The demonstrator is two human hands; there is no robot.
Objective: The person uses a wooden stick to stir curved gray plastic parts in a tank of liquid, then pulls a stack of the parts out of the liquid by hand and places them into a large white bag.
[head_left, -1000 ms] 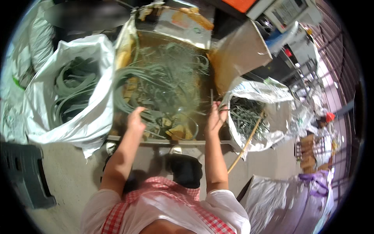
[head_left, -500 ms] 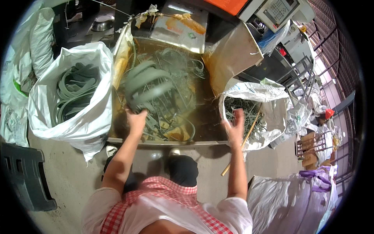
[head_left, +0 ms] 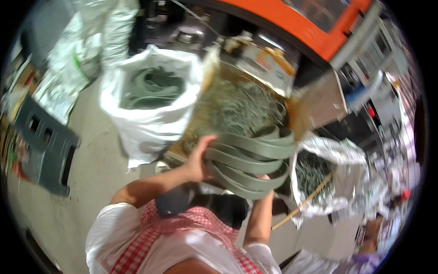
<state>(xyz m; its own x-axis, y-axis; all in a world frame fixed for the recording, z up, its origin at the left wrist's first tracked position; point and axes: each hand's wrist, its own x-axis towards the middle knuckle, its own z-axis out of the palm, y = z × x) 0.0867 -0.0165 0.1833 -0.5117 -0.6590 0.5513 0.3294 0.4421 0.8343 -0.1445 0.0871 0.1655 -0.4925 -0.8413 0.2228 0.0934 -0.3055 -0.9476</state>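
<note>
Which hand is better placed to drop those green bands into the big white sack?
Probably the left. The left hand grips the green bands on the side nearest the white sack, while the right hand sits under the bundle, farther away.

We've got the stack of bands [head_left: 248,160] between our fingers [head_left: 204,145]. Bin of strands [head_left: 242,107] just beyond the fingers, sack of coils [head_left: 148,98] to their left, second sack [head_left: 319,176] to their right, crate [head_left: 43,144] far left on the floor [head_left: 98,169].
</note>
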